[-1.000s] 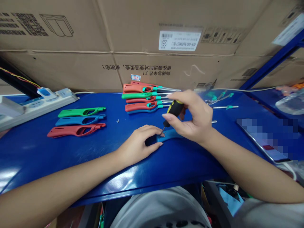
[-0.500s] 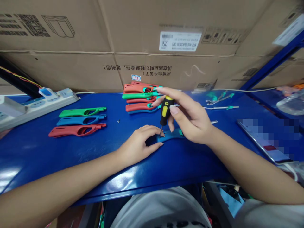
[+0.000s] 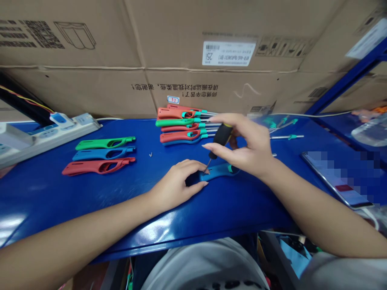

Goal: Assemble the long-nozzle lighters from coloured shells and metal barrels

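A blue lighter (image 3: 219, 171) lies flat on the blue table, its handle end between the thumb and fingers of my left hand (image 3: 178, 183). My right hand (image 3: 250, 147) grips a black and yellow screwdriver (image 3: 222, 137) above it. The screwdriver leans to the right, with its tip at the handle end of the lighter, close to my left fingertips. Part of the lighter's metal rod is hidden behind my right hand.
Several assembled lighters (image 3: 181, 137) are stacked at the back. Green, blue and red handle shells (image 3: 98, 166) lie at left by a power strip (image 3: 48, 135). Tiny screws (image 3: 150, 154) lie between. A phone (image 3: 338, 181) and metal rods (image 3: 287, 137) are at right. Cardboard (image 3: 181, 44) stands behind.
The screwdriver's handle has tilted to the right, and my right hand has shifted right and turned around it. My left hand and the blue lighter have stayed in place.
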Demonstrator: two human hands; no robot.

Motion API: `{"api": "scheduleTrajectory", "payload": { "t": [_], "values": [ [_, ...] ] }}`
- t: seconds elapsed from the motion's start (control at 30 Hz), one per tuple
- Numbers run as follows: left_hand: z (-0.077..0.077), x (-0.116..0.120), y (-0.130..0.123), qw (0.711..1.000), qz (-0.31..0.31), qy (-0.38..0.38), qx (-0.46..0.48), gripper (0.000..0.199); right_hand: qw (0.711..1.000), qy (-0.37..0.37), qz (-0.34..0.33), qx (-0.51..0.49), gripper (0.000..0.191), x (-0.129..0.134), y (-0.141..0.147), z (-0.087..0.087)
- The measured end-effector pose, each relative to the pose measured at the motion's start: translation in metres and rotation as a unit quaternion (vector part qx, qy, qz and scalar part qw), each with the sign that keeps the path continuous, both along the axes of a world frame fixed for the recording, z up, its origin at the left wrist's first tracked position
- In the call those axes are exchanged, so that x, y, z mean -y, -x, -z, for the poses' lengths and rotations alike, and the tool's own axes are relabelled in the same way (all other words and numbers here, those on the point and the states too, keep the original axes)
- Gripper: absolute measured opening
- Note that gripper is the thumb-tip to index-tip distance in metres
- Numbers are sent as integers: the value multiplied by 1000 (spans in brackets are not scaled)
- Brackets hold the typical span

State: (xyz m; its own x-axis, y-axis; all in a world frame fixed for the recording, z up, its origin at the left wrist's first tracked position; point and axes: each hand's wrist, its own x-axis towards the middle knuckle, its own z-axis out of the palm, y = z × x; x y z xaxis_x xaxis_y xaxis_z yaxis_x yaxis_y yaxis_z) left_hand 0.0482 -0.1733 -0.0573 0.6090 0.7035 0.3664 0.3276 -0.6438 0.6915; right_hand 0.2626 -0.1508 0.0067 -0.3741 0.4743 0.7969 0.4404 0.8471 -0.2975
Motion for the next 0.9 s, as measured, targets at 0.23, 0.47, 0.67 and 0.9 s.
{"api": "scheduleTrajectory", "payload": {
  "t": [0.23,0.47,0.67,0.9],
  "values": [
    [1,0,0,1000,-2,6,-2,19,991,113,-47,47,48,5,5,1],
    [1,0,0,1000,-1,0,0,19,1000,11,1,24,39,7,5,3],
    [0,0,0,1000,1,0,1,20,999,28,15,-4,36,4,3,-2],
    [0,-1,0,1000,6,4,-1,20,995,81,-52,13,40,3,1,0]
  ]
}}
